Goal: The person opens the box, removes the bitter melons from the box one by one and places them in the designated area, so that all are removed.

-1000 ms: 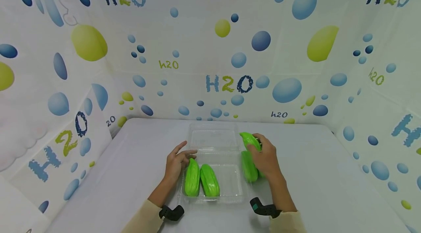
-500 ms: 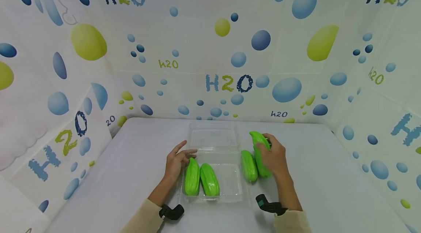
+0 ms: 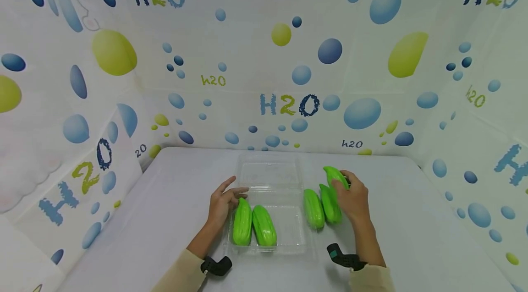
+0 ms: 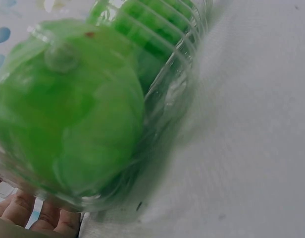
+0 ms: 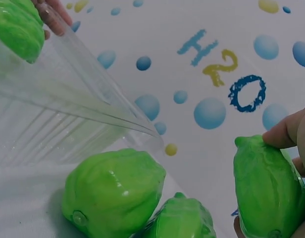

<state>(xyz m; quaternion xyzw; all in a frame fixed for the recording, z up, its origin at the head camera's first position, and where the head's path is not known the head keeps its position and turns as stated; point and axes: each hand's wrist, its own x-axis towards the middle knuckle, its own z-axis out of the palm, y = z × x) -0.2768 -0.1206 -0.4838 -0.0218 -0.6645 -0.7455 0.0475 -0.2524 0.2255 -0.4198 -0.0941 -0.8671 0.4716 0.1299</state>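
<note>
Because the right hand (image 3: 354, 195) has its thumb and fingers closed round a glossy, bright green, tapered gourd (image 3: 335, 175), that grip is the first thing that could fail: the smooth, rounded skin might slide under an uneven squeeze. The hand hides whether the gourd's lower end bears on the smooth white counter (image 3: 412, 218); if it does not, a slip would drop it there. Beside it, a second green gourd (image 3: 332, 209) and a third (image 3: 314, 208) lie next to each other, just right of a clear, thin plastic clamshell box (image 3: 290, 225), and a low sweep of the hand could set their rounded bodies rolling. The left hand (image 3: 220, 205), its fingers outstretched, rests lightly at the box's back left corner, a touch that may not stop so light a shell from skidding if its right wall is bumped. Inside, a fourth gourd (image 3: 242, 223) and a fifth (image 3: 264, 225) fill the left side, so a jolt could shift them rightward. Farther back, the transparent lid (image 3: 270, 168) lies open, hard to see against white, and a careless reach might catch and bend it
</note>
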